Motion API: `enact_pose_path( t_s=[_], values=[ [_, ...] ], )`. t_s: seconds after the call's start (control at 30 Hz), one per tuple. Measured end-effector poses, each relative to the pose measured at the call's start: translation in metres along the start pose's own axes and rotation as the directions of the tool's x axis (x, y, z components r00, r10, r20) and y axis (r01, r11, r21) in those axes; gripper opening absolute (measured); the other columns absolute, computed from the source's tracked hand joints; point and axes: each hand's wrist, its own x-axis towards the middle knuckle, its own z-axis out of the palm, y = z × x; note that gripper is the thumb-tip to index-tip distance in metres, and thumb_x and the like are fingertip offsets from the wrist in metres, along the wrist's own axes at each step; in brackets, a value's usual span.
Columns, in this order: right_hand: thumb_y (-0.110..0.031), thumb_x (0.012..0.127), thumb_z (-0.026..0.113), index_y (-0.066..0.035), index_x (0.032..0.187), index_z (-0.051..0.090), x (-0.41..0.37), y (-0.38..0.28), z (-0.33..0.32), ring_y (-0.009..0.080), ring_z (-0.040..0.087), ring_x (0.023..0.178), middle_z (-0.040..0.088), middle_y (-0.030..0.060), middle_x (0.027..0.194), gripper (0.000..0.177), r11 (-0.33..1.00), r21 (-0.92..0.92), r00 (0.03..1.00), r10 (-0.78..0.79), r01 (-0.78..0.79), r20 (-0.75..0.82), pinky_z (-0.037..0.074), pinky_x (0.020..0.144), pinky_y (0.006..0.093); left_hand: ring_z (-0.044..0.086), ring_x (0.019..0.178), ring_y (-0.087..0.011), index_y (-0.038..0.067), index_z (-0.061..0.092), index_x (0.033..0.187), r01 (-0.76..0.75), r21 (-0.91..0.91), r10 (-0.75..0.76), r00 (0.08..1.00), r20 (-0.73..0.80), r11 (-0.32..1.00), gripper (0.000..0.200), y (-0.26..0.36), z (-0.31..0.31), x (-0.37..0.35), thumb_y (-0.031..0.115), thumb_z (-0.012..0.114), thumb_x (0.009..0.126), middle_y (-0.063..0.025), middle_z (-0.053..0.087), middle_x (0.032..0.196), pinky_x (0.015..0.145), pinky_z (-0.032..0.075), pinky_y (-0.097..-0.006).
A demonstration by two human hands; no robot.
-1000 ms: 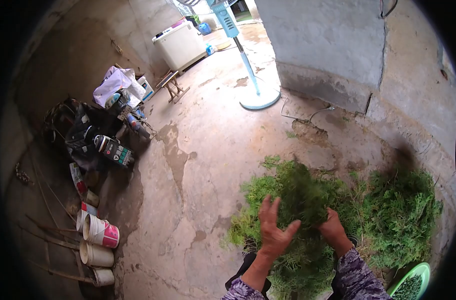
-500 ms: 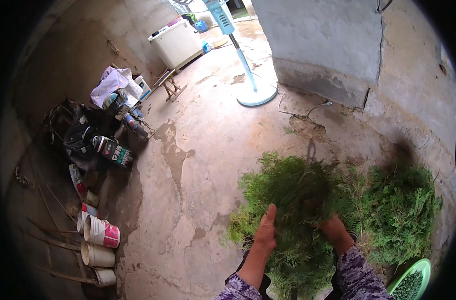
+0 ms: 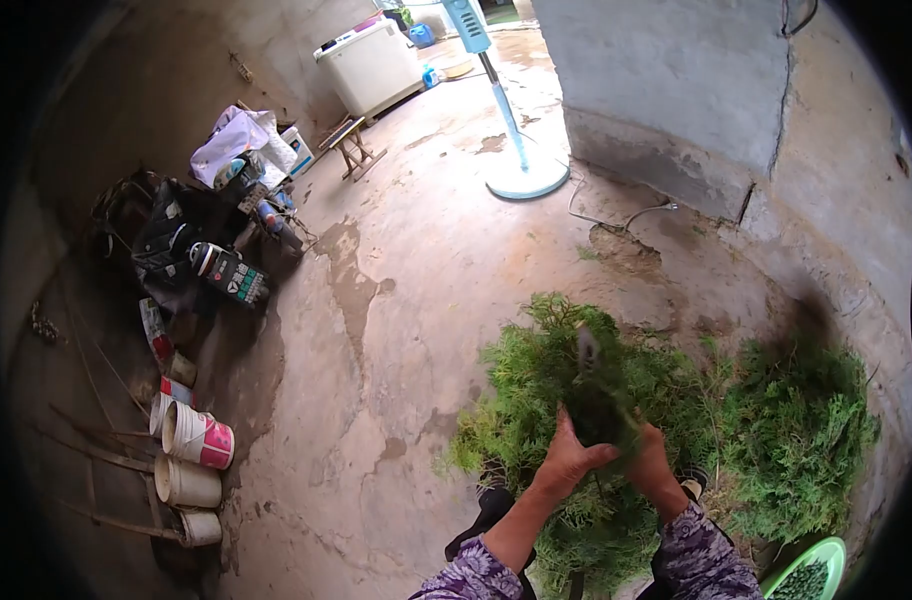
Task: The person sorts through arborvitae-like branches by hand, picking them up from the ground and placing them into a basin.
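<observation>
My left hand [image 3: 568, 462] and my right hand [image 3: 652, 462] are close together at the lower right of centre. Both are closed around a bunch of evergreen branches [image 3: 604, 400], blurred by motion, with a pale cut stem end at its top. My fingers are partly hidden by the leaves. Under and around the bunch lies loose evergreen foliage [image 3: 486, 430], reaching down between my feet. To the right sits a second evergreen pile [image 3: 801, 450]. A light green basin [image 3: 838, 556] at the bottom right holds many small green round pieces.
A pale blue stand fan [image 3: 528, 178] stands ahead, its cord [image 3: 626, 222] lying by the wall. Several buckets [image 3: 188, 480] line the left, below a cluttered dark vehicle [image 3: 166, 230]. A small stool [image 3: 354, 150] and a white washing machine [image 3: 369, 70] are farther back.
My hands have come closer together around the bunch, and my right hand has shifted slightly left. The bunch is narrower and its cut end shows. The camera view has shifted slightly.
</observation>
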Motion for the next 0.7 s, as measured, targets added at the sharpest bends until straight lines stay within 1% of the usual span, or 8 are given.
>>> enact_pose_path(
  t_s=[0.1, 0.17, 0.2, 0.33, 0.47, 0.57, 0.63, 0.7],
  values=[
    [-0.003, 0.068, 0.065, 0.000, 0.116, 0.045, 0.000, 0.002, 0.012, 0.0151, 0.057, 0.087, 0.060, 0.0082, 0.098, 0.052, 0.910, 0.412, 0.997, 0.069, -0.044, -0.044, 0.045, 0.073, 0.0278, 0.044, 0.106, -0.0165, 0.007, 0.025, 0.127, 0.027, -0.097, -0.023, 0.998, 0.051, 0.995, 0.089, 0.001, 0.001, -0.004, 0.033, 0.077, 0.060, -0.0064, 0.043, 0.117, 0.087, 0.040, -0.0303],
    [-0.004, 0.064, 0.068, 0.002, 0.117, 0.044, -0.003, -0.006, 0.009, 0.0229, 0.059, 0.089, 0.059, 0.0134, 0.099, 0.058, 0.916, -0.263, 0.945, -0.325, 0.304, -0.041, 0.046, 0.073, 0.0298, 0.048, 0.102, -0.0169, 0.007, 0.033, 0.124, 0.060, -0.167, -0.048, 0.996, 0.078, 0.984, 0.078, -0.004, -0.001, -0.004, 0.028, 0.076, 0.063, -0.0066, 0.046, 0.115, 0.084, 0.042, -0.0299],
    [-0.007, 0.059, 0.070, 0.002, 0.118, 0.043, -0.007, -0.009, 0.005, 0.0311, 0.058, 0.089, 0.057, 0.0178, 0.098, 0.066, 0.964, -0.231, 0.990, -0.111, 0.129, 0.089, 0.047, 0.072, 0.0328, 0.051, 0.096, -0.0166, 0.006, 0.040, 0.118, 0.066, -0.131, -0.064, 0.998, 0.025, 0.989, 0.060, -0.008, -0.001, -0.001, 0.024, 0.071, 0.069, -0.0059, 0.049, 0.109, 0.081, 0.044, -0.0297],
    [-0.010, 0.056, 0.072, 0.002, 0.118, 0.044, -0.005, 0.007, 0.013, 0.0330, 0.057, 0.087, 0.056, 0.0181, 0.095, 0.069, 0.923, -0.295, 0.969, -0.240, 0.247, 0.059, 0.047, 0.069, 0.0350, 0.056, 0.083, -0.0145, 0.004, 0.056, 0.098, 0.030, -0.003, -0.030, 0.992, -0.119, 1.000, 0.019, -0.005, -0.001, 0.002, 0.012, 0.057, 0.081, -0.0028, 0.058, 0.091, 0.075, 0.047, -0.0299],
    [-0.012, 0.056, 0.072, 0.001, 0.115, 0.044, -0.002, -0.026, 0.008, 0.0309, 0.054, 0.093, 0.052, 0.0172, 0.101, 0.067, 0.974, -0.183, 0.988, -0.119, 0.134, 0.093, 0.044, 0.077, 0.0336, 0.056, 0.083, -0.0144, 0.003, 0.056, 0.099, 0.043, -0.213, -0.085, 0.978, -0.189, 0.976, 0.021, -0.016, -0.010, 0.003, 0.014, 0.058, 0.081, -0.0035, 0.058, 0.092, 0.073, 0.048, -0.0281],
    [-0.005, 0.059, 0.067, 0.000, 0.122, 0.036, -0.004, -0.036, 0.005, 0.0181, 0.049, 0.100, 0.051, 0.0116, 0.109, 0.070, 0.997, 0.035, 0.972, 0.058, -0.067, 0.227, 0.039, 0.087, 0.0317, 0.057, 0.084, -0.0143, 0.001, 0.055, 0.101, -0.075, 0.032, 0.081, 0.960, -0.268, 0.997, 0.026, -0.032, -0.022, 0.000, 0.015, 0.059, 0.080, -0.0047, 0.059, 0.095, 0.072, 0.048, -0.0265],
    [-0.010, 0.061, 0.063, 0.000, 0.125, 0.032, 0.000, -0.052, -0.001, 0.0207, 0.048, 0.103, 0.049, 0.0136, 0.113, 0.072, 0.995, 0.054, 0.983, 0.071, -0.082, 0.170, 0.038, 0.089, 0.0311, 0.057, 0.087, -0.0142, 0.001, 0.054, 0.106, 0.114, -0.198, -0.168, 0.943, -0.285, 0.974, 0.031, -0.017, -0.018, 0.003, 0.017, 0.060, 0.080, -0.0058, 0.058, 0.099, 0.074, 0.047, -0.0269],
    [-0.022, 0.062, 0.070, -0.001, 0.126, 0.030, 0.003, -0.025, -0.010, 0.0223, 0.043, 0.109, 0.043, 0.0121, 0.119, 0.079, 0.996, -0.077, 0.976, 0.051, -0.035, 0.214, 0.034, 0.092, 0.0317, 0.057, 0.086, -0.0137, 0.001, 0.053, 0.107, 0.119, -0.269, -0.184, 0.956, -0.228, 0.956, 0.033, -0.029, -0.029, 0.002, 0.019, 0.060, 0.080, -0.0060, 0.058, 0.100, 0.075, 0.047, -0.0273]
  ],
)
